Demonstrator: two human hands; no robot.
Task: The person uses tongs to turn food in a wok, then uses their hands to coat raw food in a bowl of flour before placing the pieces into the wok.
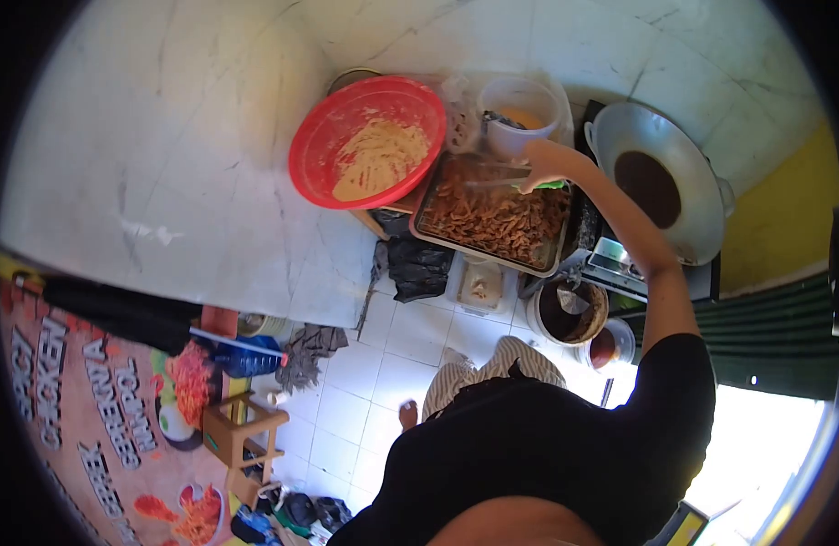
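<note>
White tile floor, pale marbled walls, low cooking corner. R hand (539, 169): grip closed on a green-handled metal utensil (494, 183). Its long axis runs left from the grip, across the far end of the tray (416, 224). Brown fried pieces (497, 223) lie just below the hand, toward the body. L hand not in view, so R is nearer. Counts: 1 tray, 1 red basin (303, 160) w/ pale batter, 1 clear tub (508, 136), 1 wok (701, 196) right of the hand.
</note>
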